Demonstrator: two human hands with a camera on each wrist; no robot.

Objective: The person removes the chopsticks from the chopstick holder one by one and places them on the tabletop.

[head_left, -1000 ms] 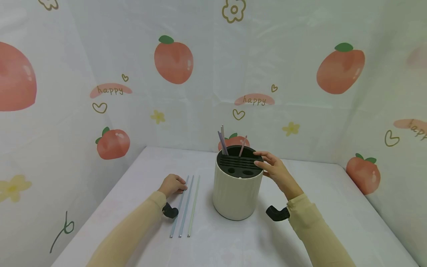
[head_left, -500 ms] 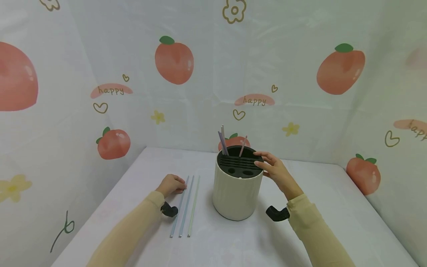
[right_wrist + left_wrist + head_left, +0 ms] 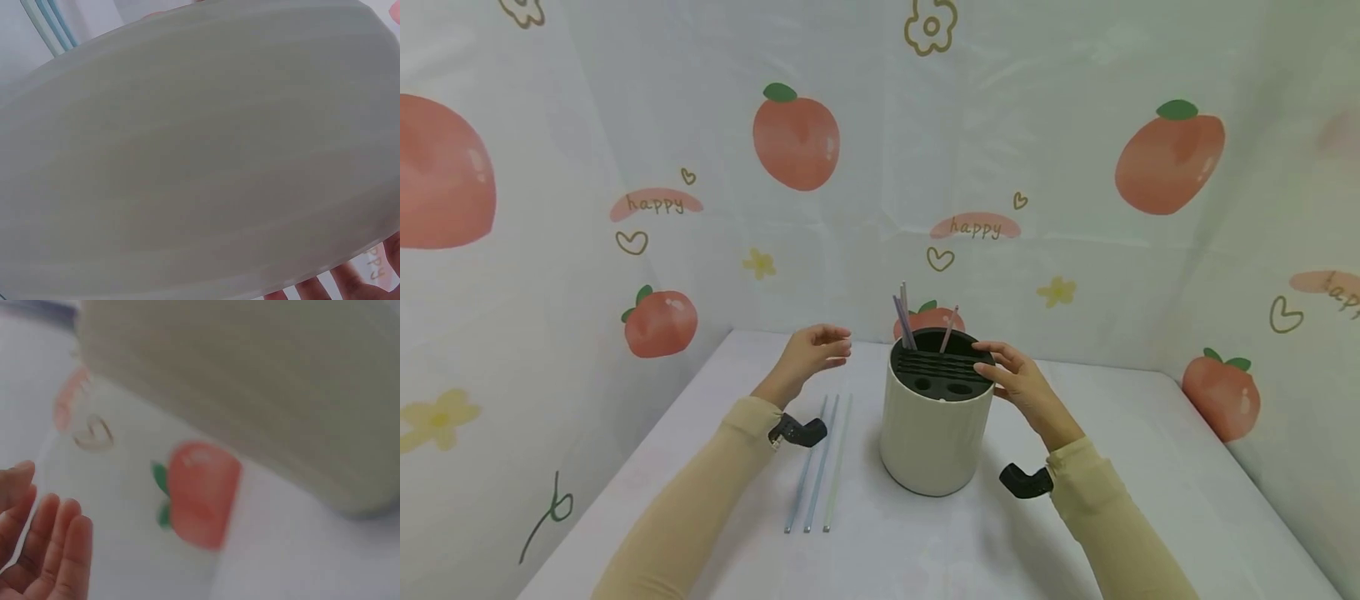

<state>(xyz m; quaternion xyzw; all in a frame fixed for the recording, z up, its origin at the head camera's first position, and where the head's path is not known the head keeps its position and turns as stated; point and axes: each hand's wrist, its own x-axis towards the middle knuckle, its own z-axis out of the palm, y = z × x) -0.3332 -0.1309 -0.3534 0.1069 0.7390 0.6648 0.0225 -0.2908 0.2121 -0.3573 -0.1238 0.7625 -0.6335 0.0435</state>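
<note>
A cream cylindrical utensil holder [image 3: 934, 446] with a black slotted top [image 3: 942, 367] stands upright on the table. My right hand [image 3: 1026, 387] grips its right rim, thumb and index finger over the top; in the right wrist view, its fingers [image 3: 353, 284] show along the holder's side. Several thin pink and purple sticks [image 3: 904, 321] lean in the rear opening. My left hand [image 3: 808, 358] is raised left of the holder, fingers gently bent and nothing between them. Below it lie three slim straw-like sticks, two blue [image 3: 817, 479] and one pale green [image 3: 836, 475], side by side.
The white table [image 3: 1075, 533] meets a white curtain [image 3: 865, 250] printed with red fruit, hearts and flowers at the back and sides. Black wrist mounts [image 3: 1024, 481] stick out from both cuffs.
My left hand has lifted off the leftmost blue stick and moved up and away toward the back, its fingers spreading. The right hand stays on the holder, and the three sticks still lie there.
</note>
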